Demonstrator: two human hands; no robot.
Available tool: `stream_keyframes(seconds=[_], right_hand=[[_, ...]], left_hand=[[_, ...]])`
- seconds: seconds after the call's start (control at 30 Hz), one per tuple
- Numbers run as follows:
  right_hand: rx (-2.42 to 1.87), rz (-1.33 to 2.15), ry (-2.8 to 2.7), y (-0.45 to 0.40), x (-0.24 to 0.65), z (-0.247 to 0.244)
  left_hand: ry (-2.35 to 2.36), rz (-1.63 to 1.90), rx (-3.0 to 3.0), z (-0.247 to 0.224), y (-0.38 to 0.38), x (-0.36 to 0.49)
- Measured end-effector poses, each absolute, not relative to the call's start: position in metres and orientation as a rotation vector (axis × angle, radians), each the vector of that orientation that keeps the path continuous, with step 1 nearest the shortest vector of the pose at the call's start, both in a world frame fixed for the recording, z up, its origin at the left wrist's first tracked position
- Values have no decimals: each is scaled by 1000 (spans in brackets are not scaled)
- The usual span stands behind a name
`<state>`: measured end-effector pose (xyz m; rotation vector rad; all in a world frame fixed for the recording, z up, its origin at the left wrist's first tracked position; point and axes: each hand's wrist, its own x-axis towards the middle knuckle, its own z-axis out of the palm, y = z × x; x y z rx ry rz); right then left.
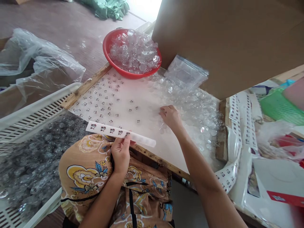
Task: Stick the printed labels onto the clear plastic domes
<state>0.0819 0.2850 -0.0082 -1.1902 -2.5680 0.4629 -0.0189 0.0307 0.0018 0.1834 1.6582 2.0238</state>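
My left hand (121, 152) pinches a white strip (142, 139) printed with several small black panda-like pictures, held over the near edge of the board. Over the middle of the white board (147, 95), my right hand (169, 115) has its fingers bent together; what they hold, if anything, is too small to make out. Small printed pieces (109, 108) are spread across the board's left part. Many clear round pieces (204, 110) cover its right part. At the far edge, a red bowl (108, 52) is heaped with clear round pieces.
A white slatted basket (47, 109) full of clear and dark pieces stands at the left. A large cardboard box (225, 41) rises behind the board, beside a clear plastic bag (186, 71). More printed strips (248, 126) and a green basket (282, 106) are at the right.
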Motion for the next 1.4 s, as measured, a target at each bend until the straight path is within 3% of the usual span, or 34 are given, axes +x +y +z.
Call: stream_keyframes(seconds=[0.17,0.33,0.6,0.87,0.97,1.27,1.4], right_hand=[[-1243,478,-2526,289,83,-6],[-1342,797,-2412,293,88,2],[-1298,596,-2364,285,102,16],[-798,1310,-2440,196,97,44],[-639,1422,-2475,171,83,47],[-590,1539,-2586,179,93,54],[-642,1353,-2439,158,84,47]], left_hand=[[1666,2019,180,2,31,-19],[1664,2033,183,1,31,-18],[1670,2024,181,2,32,-18],[1669,2012,221,1,30,-18],[1661,1971,257,3,29,-18],[1509,2022,194,1,27,-16],[1566,1982,203,0,29,-14]])
